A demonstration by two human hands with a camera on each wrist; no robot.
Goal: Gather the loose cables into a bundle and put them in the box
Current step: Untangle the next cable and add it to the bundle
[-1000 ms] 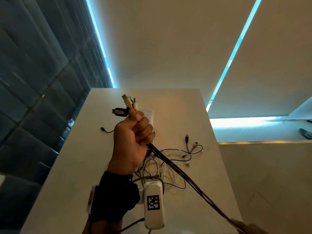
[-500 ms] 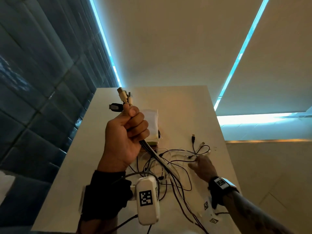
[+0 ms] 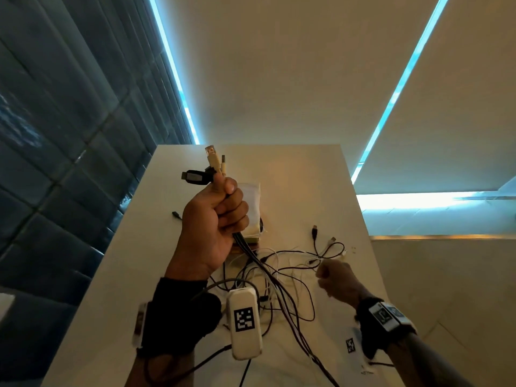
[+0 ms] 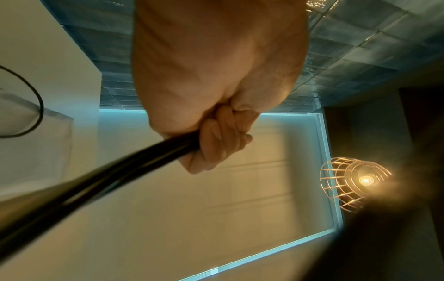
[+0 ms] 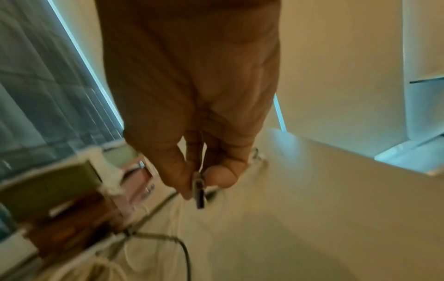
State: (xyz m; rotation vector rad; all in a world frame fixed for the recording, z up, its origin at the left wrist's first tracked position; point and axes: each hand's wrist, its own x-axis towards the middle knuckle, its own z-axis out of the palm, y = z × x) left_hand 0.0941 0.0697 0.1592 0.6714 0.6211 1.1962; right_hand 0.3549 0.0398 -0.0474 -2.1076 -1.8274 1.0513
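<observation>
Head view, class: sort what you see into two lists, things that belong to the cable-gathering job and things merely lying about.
Belong to the job:
- bundle of cables gripped in the left hand
- loose cables on the white table
- cable plug pinched by the right hand

Lying about:
- stack of books
- printed marker tag
- wire-cage lamp

No readable text anywhere — only square coded markers.

box (image 3: 252,216): mostly hidden behind left hand (image 3: 212,230) | right wrist view: motion-blurred
</observation>
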